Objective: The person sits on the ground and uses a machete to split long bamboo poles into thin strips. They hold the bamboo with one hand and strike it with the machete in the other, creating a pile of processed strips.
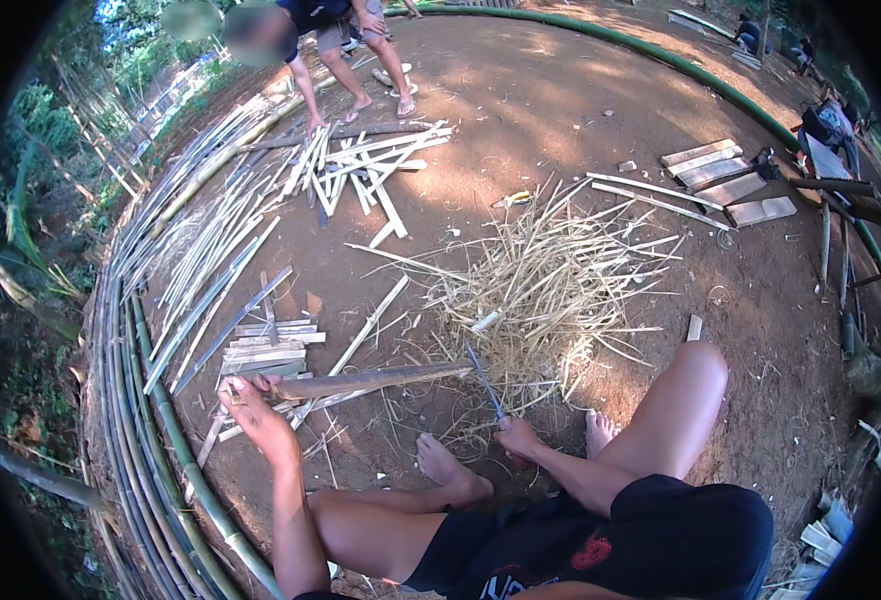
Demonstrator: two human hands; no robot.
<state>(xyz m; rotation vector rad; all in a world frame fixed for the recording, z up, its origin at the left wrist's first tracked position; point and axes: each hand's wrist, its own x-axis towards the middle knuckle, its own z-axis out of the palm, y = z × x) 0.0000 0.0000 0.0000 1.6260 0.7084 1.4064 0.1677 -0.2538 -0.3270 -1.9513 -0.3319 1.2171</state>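
My left hand [264, 408] is closed at the near-left end of a long brown wooden slat [371, 381]. The slat reaches rightward, its far end beside the tip of a knife [485, 378]. My right hand [518, 440] is wrapped round the knife's handle, which the fingers mostly hide; the thin blade points away from me, up and to the left. Just past the blade lies a heap of pale thin shavings [551, 275]. Beyond my left hand is a stack of short split pieces [271, 345] on the ground.
Long green bamboo poles [151, 440] run along the left. Pale strips [361, 165] lie in a loose pile farther off, where a person [336, 30] bends down and reaches. Short boards [726, 180] rest at the far right. My bare feet [451, 470] flank the knife.
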